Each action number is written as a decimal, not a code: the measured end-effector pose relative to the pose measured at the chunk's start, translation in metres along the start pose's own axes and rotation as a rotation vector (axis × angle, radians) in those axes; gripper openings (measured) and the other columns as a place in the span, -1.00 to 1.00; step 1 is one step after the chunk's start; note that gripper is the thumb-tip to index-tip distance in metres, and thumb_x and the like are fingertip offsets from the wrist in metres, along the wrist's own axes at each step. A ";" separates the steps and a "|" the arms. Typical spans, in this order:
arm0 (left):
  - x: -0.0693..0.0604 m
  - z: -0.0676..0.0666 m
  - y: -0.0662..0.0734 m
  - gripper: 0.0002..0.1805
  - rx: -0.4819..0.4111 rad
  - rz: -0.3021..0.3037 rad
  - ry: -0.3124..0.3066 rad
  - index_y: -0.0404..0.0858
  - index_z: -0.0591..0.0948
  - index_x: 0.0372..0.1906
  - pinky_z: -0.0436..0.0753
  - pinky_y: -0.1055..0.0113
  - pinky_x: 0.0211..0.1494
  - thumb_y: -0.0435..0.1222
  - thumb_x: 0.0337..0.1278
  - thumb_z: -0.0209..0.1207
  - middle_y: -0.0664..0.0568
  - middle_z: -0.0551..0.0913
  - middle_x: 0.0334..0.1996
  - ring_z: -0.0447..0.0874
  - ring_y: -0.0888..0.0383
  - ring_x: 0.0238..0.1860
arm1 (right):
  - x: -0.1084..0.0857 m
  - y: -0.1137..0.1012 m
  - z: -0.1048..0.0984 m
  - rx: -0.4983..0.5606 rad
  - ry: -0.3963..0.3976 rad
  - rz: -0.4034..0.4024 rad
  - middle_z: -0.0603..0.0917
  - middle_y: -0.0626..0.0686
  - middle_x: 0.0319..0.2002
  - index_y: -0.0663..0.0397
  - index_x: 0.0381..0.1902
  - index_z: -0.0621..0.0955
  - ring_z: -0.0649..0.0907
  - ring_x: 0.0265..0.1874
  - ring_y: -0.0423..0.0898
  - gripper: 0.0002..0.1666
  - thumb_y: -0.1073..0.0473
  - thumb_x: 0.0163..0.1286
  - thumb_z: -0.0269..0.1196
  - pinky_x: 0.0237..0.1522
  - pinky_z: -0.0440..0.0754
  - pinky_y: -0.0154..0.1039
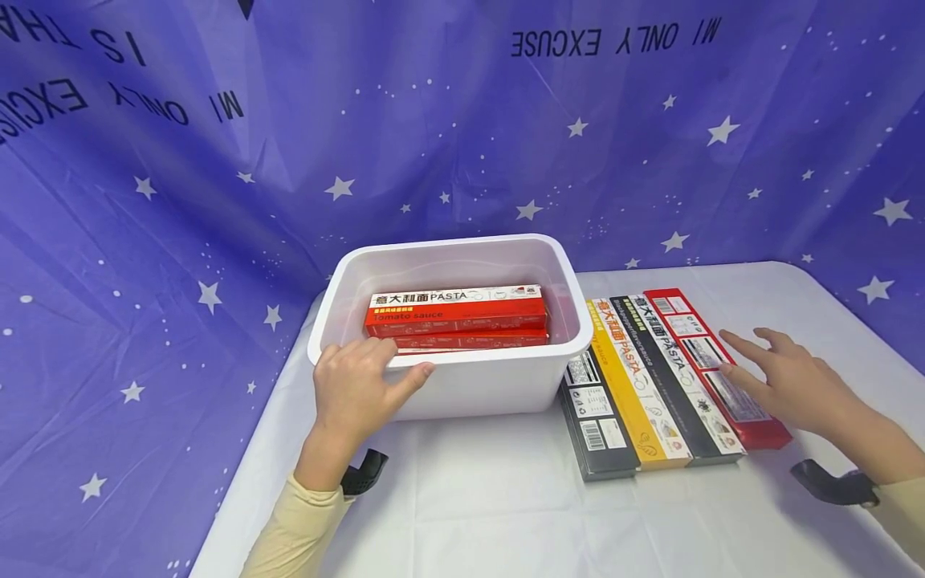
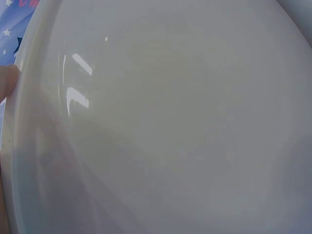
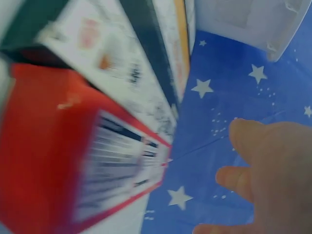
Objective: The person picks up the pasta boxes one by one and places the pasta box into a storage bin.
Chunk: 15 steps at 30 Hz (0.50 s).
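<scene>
Left grip (image 1: 354, 389) curled over tub (image 1: 477, 389); right grip (image 1: 798, 381) spread, empty, near red box (image 1: 704, 353). "PASTA Tomato sauce" box (image 1: 458, 311) inside tub.

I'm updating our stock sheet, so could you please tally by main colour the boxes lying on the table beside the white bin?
Dark grey boxes: 2
Yellow box: 1
Red box: 1
Total: 4

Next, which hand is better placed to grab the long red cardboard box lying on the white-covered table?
The right hand, I'd judge: it's open, empty and close beside the red box. The left hand is farther off, holding the rim of the white rectangular plastic bin.
</scene>
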<state>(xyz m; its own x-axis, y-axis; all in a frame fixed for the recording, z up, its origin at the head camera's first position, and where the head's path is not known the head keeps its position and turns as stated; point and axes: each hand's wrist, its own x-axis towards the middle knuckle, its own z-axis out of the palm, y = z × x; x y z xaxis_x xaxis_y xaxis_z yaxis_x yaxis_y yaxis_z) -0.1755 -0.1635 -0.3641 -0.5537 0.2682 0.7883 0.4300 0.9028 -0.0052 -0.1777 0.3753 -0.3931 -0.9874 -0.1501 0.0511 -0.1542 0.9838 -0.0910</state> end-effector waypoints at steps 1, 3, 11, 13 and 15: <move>0.000 0.000 0.000 -0.14 0.000 -0.001 0.000 -0.18 0.34 -0.69 0.14 0.22 -0.53 0.47 0.36 -0.36 0.06 0.36 -0.79 0.33 -0.01 -0.75 | -0.003 0.002 0.004 0.014 0.000 0.008 0.28 0.66 0.29 0.16 0.50 0.30 0.41 0.12 0.73 -0.19 -0.23 0.54 0.10 -0.03 0.42 0.59; 0.000 0.000 0.000 -0.13 0.000 -0.001 -0.001 -0.18 0.35 -0.69 0.14 0.22 -0.53 0.47 0.36 -0.36 0.05 0.36 -0.78 0.33 -0.01 -0.75 | -0.007 0.005 0.014 0.041 -0.005 0.021 0.26 0.67 0.29 0.18 0.50 0.30 0.40 0.13 0.73 -0.20 -0.23 0.55 0.07 -0.03 0.41 0.61; -0.001 0.000 0.000 -0.13 0.001 -0.005 -0.006 -0.18 0.34 -0.69 0.13 0.23 -0.52 0.47 0.35 -0.37 0.05 0.37 -0.78 0.34 -0.01 -0.74 | -0.024 0.009 0.044 0.139 -0.014 0.048 0.15 0.74 0.32 0.22 0.53 0.22 0.34 0.14 0.78 -0.21 -0.19 0.60 0.00 -0.02 0.36 0.63; -0.001 0.000 0.000 -0.13 0.002 -0.006 -0.007 -0.18 0.34 -0.69 0.13 0.24 -0.52 0.47 0.35 -0.37 0.05 0.38 -0.78 0.34 -0.01 -0.74 | -0.026 0.009 0.048 0.159 -0.016 0.055 0.12 0.75 0.33 0.21 0.55 0.19 0.32 0.14 0.81 -0.21 -0.18 0.60 -0.02 -0.03 0.36 0.64; -0.001 0.000 0.000 -0.13 0.003 -0.006 -0.008 -0.18 0.34 -0.69 0.13 0.24 -0.52 0.47 0.35 -0.37 0.06 0.38 -0.78 0.34 0.00 -0.74 | -0.028 0.008 0.052 0.177 -0.017 0.062 0.09 0.76 0.35 0.17 0.57 0.17 0.30 0.15 0.83 -0.21 -0.18 0.61 -0.04 -0.03 0.34 0.66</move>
<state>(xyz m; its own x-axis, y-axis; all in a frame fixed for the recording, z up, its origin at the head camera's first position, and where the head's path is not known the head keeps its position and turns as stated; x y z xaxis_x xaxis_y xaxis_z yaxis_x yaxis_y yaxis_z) -0.1752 -0.1638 -0.3651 -0.5617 0.2654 0.7836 0.4243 0.9055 -0.0026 -0.1532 0.3821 -0.4473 -0.9954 -0.0925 0.0234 -0.0954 0.9588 -0.2675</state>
